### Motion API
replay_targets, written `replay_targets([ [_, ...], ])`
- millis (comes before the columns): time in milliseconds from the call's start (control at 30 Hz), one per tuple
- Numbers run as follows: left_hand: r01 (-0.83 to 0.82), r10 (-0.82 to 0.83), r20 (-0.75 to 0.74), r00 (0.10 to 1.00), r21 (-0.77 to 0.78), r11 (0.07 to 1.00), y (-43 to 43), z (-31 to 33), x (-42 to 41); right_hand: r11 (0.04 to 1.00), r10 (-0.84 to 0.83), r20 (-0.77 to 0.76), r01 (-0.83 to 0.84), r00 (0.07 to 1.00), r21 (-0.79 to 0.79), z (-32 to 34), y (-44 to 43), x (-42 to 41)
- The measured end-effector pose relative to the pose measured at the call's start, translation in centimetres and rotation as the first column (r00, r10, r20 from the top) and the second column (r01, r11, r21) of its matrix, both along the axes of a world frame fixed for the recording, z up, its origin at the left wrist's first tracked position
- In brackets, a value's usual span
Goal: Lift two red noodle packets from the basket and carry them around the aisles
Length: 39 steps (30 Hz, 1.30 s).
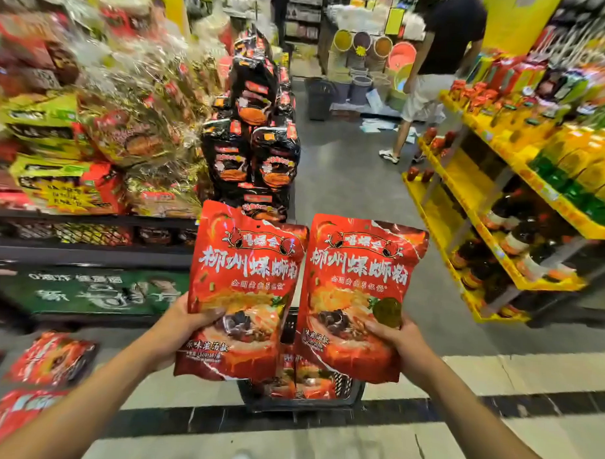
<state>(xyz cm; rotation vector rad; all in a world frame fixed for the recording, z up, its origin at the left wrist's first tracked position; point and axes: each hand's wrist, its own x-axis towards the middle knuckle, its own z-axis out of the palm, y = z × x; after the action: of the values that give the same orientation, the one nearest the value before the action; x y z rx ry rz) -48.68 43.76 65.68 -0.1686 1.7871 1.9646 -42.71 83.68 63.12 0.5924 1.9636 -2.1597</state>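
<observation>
Mostly hidden: left hand (174,328) grips left pouch (244,289), right hand (398,339) grips right pouch (357,296); basket (350,390) behind, half covered.

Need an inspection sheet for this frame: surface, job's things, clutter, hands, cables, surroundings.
Surface: grey shop floor with a dark stripe near the feet; no table.
Job's things: two red noodle packets held upright side by side, left packet and right packet; below them a dark basket with more red packets inside.
Clutter: loose red packets lying at lower left.
Hands: left hand grips the left packet's lower edge; right hand grips the right packet's lower corner.
Cables: nothing seen.
Surroundings: stacked black packets ahead, yellow shelves with bottles at right, a person standing farther down the aisle.
</observation>
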Motion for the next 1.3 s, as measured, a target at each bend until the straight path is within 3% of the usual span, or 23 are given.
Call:
replay_targets([
  [400, 0.068, -0.064, 0.141, 0.988, -0.02, 0.997, 1.2, -6.2, -9.9, 0.986, -0.118, 0.1, 0.105, 0.988, 0.133, -3.8, 1.2, -6.7],
  [667, 0.053, -0.043, 0.258, 0.965, -0.033, 0.998, 2.0, -15.2, -13.7, 0.987, -0.064, 0.277, 0.02, 0.959, 0.157, -11.2, 2.0, -10.0],
  [933, -0.005, 0.037, 0.333, 0.942, -0.097, 0.995, 5.9, -26.9, -15.0, 0.963, -0.05, 0.407, -0.064, 0.912, 0.261, -25.3, 5.0, -13.6],
  [1033, -0.089, 0.105, 0.387, 0.916, -0.06, 0.994, 6.9, -32.3, -14.8, 0.965, -0.047, 0.458, -0.078, 0.888, 0.251, -31.5, 5.8, -14.7],
  [1300, -0.157, 0.221, 0.484, 0.847, -0.169, 0.973, 9.4, -44.6, -12.4, 0.951, 0.053, 0.568, -0.215, 0.821, 0.223, -48.7, 5.6, -15.6],
])
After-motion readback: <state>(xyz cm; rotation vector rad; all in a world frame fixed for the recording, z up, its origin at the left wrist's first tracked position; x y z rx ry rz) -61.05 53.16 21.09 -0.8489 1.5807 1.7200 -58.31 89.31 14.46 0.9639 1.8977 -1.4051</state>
